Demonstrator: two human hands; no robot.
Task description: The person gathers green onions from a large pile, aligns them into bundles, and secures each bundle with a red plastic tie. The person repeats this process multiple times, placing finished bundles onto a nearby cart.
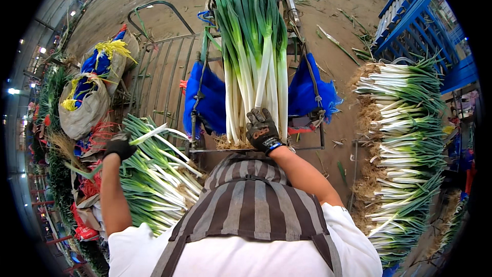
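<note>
My left hand [120, 146], in a dark glove, is closed around a single green onion stalk [150, 134]. Its white end points right, and green leaf trails out behind the hand. Beneath lies a loose heap of green onions [153, 184], roots towards me. My right hand [264, 130], also gloved, rests palm down with fingers apart on the white stalks of a thick bundle of long green onions [250, 69]. That bundle lies lengthwise on a metal frame stand [319, 148], roots at the near edge and leaves pointing away. Blue netting [205, 96] hangs at both sides of it.
A long row of green onions [407, 138] lies at right, roots inward. Beyond it stands a blue slatted rack [419, 27]. At left are a barred metal cart [165, 73] and a cloth sack [82, 107] with yellow and blue ties. Leaf scraps litter the floor [334, 11].
</note>
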